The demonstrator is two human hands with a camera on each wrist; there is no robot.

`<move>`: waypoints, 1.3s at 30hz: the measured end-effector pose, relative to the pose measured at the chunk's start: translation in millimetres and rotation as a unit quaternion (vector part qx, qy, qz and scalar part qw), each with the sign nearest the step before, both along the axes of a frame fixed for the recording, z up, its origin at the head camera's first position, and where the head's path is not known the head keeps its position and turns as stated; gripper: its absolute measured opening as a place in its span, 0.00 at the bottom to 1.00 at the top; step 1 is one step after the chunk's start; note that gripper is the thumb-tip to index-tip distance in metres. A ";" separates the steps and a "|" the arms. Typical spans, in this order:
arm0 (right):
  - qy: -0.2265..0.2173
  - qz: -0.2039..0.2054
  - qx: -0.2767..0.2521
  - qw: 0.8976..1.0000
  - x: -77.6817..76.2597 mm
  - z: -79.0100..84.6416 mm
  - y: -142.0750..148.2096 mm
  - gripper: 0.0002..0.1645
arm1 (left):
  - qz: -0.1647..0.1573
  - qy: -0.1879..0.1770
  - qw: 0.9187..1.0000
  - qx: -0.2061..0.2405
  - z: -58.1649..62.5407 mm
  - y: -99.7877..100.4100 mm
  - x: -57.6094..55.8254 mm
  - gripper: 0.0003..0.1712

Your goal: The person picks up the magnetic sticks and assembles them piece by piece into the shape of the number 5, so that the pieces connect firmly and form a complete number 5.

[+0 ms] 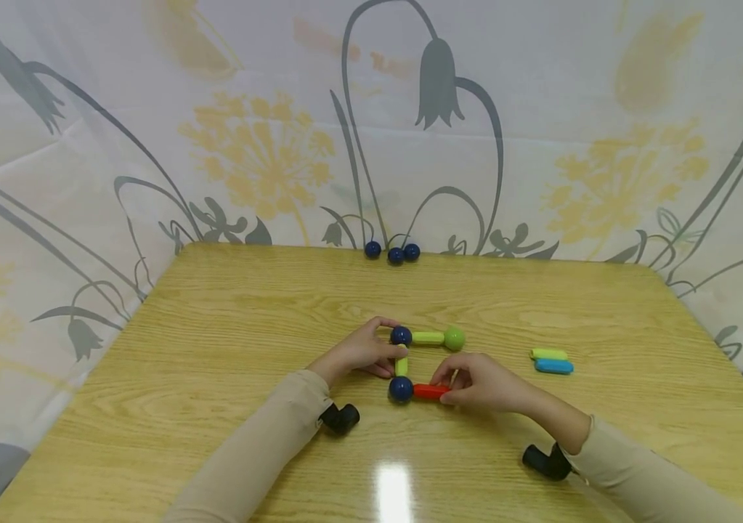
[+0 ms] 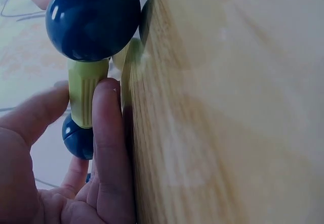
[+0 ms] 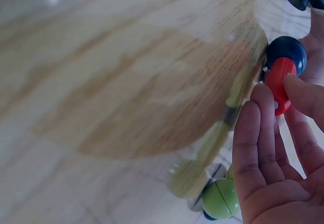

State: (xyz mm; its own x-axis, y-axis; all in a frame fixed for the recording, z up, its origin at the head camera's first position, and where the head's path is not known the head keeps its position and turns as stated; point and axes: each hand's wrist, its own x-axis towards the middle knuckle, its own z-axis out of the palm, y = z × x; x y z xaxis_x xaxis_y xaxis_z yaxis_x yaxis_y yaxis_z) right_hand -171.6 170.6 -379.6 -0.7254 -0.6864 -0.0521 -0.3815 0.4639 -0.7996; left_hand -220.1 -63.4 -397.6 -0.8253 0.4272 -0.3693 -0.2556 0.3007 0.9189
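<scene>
My left hand (image 1: pixel 366 350) pinches a yellow-green rod (image 2: pixel 85 92) between thumb and finger. That rod joins a near dark blue ball (image 1: pixel 401 389) to a far dark blue ball (image 1: pixel 401 335), where another fingertip touches. From the far ball a second yellow-green rod (image 1: pixel 428 338) runs right to a green ball (image 1: pixel 454 338). My right hand (image 1: pixel 485 383) holds a red rod (image 1: pixel 431 392) by its right end, thumb against fingers. In the right wrist view the red rod's (image 3: pixel 279 84) other end meets the near blue ball (image 3: pixel 287 52).
Right of the hands, a loose yellow-green rod (image 1: pixel 549 354) lies beside a blue rod (image 1: pixel 553 366). Three dark blue balls (image 1: pixel 396 256) sit at the far edge of the wooden table (image 1: pixel 247 290), before a flower-patterned cloth (image 1: pixel 528 174).
</scene>
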 end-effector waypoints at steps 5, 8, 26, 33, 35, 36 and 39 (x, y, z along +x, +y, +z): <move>-0.001 -0.004 -0.001 1.000 1.5 2.3 0.2 0.11 | 0.001 0.000 1.000 -0.003 1.2 0.4 0.3 0.35; -0.003 -0.005 0.002 1.000 1.5 2.4 1.5 0.11 | 0.000 0.000 1.000 -0.006 2.1 0.8 0.8 0.34; 0.040 -0.051 0.001 0.998 -26.7 17.2 29.7 0.12 | -0.009 -0.001 1.000 0.000 2.9 -2.1 1.3 0.34; 0.068 -0.082 0.010 0.994 -46.5 22.1 34.1 0.12 | -0.007 0.001 1.000 -0.002 -0.1 -0.8 -0.4 0.35; 0.068 -0.086 0.012 0.994 -51.3 22.1 34.1 0.13 | -0.007 0.003 1.000 -0.004 -0.6 -0.9 -0.5 0.35; 0.067 -0.087 0.013 0.994 -54.0 21.8 34.1 0.13 | -0.006 0.003 1.000 -0.005 -1.0 -0.9 -0.6 0.35; 0.066 -0.087 0.014 0.994 -62.7 20.9 33.4 0.14 | -0.006 0.003 1.000 -0.006 -1.8 -1.1 -0.7 0.35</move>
State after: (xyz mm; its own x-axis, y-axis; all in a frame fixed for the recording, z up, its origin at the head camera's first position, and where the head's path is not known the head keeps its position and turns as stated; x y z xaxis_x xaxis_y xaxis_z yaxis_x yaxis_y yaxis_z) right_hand -234.3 204.0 -358.7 -0.8353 -0.5488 0.0328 -0.3930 0.5543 -0.7337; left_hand -220.7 -64.4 -399.4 -0.8223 0.4331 -0.3691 -0.2453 0.3155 0.9167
